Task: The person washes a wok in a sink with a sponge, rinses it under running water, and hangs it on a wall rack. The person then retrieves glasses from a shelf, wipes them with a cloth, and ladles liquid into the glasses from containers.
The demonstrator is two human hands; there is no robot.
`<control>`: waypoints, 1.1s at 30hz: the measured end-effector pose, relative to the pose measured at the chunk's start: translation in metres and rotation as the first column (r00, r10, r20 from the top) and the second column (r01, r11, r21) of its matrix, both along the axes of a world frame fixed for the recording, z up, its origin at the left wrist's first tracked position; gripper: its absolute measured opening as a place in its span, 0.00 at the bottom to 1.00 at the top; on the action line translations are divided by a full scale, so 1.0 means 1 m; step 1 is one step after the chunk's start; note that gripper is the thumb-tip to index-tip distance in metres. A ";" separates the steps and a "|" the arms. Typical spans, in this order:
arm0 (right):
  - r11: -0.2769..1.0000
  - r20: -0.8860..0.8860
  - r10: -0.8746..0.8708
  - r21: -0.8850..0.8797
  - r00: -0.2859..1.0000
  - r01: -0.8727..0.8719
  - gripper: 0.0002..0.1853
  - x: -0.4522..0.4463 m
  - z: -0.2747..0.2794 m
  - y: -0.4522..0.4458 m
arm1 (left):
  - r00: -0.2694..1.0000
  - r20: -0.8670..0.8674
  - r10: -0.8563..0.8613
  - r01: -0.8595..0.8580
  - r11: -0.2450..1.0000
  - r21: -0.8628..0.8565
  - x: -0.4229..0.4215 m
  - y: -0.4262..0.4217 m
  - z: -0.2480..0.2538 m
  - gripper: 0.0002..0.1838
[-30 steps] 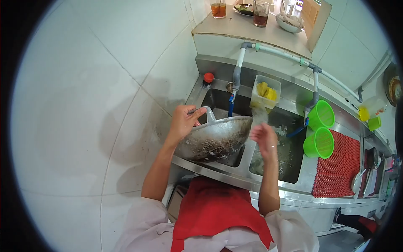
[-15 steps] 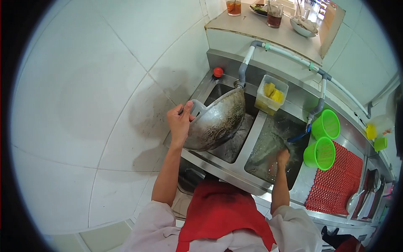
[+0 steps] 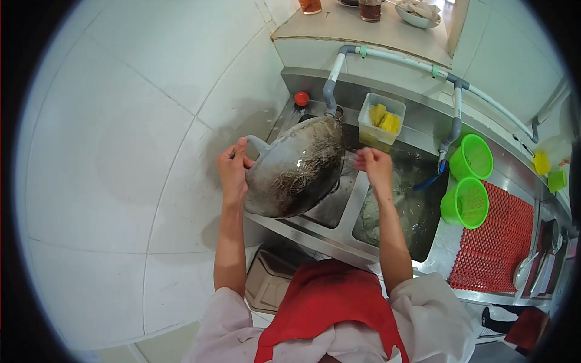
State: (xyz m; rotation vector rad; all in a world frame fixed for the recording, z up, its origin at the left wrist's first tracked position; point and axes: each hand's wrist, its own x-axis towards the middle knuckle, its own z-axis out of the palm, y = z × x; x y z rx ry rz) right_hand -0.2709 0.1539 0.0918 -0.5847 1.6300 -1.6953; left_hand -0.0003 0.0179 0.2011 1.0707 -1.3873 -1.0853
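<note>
A large wok (image 3: 296,169) is tilted over the left sink basin (image 3: 324,209), its dark, stained underside turned toward me. My left hand (image 3: 233,175) is closed round the wok's pale loop handle at the left. Beside the wok's right side, above the divider between the basins, my right hand (image 3: 375,169) is raised with its fingers curled together. Something pale and blurred, perhaps water, shows at those fingertips; what they hold, if anything, I cannot make out. The right basin (image 3: 396,215) holds cloudy water. The wok's inside is hidden.
A clear tub (image 3: 374,132) with yellow sponges stands behind the basins. Two green baskets (image 3: 465,202) and a red mat (image 3: 493,242) lie to the right. Grey-white pipes (image 3: 399,59) run along the back. Glasses and a bowl (image 3: 417,15) stand on the ledge above.
My right hand has come up out of the right basin's water and moved left and back toward the wok. My left hand still grips the handle. The view has shifted slightly.
</note>
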 end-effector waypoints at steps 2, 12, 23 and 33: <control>0.953 -0.349 -0.059 0.259 0.935 0.156 0.14 -0.036 -0.073 0.027 | 0.998 0.058 -0.025 0.026 1.000 -0.017 0.007 -0.011 0.000 0.25; 0.975 0.520 -0.195 0.196 0.832 0.105 0.14 -0.038 -0.184 0.091 | 0.980 0.157 -0.127 0.145 0.983 -0.111 0.020 0.007 0.040 0.26; 0.992 0.302 0.044 -0.129 0.952 -0.005 0.19 0.002 -0.036 0.002 | 0.951 -0.308 -0.035 0.063 0.995 0.083 0.084 -0.019 0.033 0.26; 0.852 0.527 -0.192 -0.329 0.828 0.407 0.20 0.073 -0.021 -0.044 | 0.745 -0.666 0.037 0.141 0.967 0.211 0.091 0.022 0.007 0.27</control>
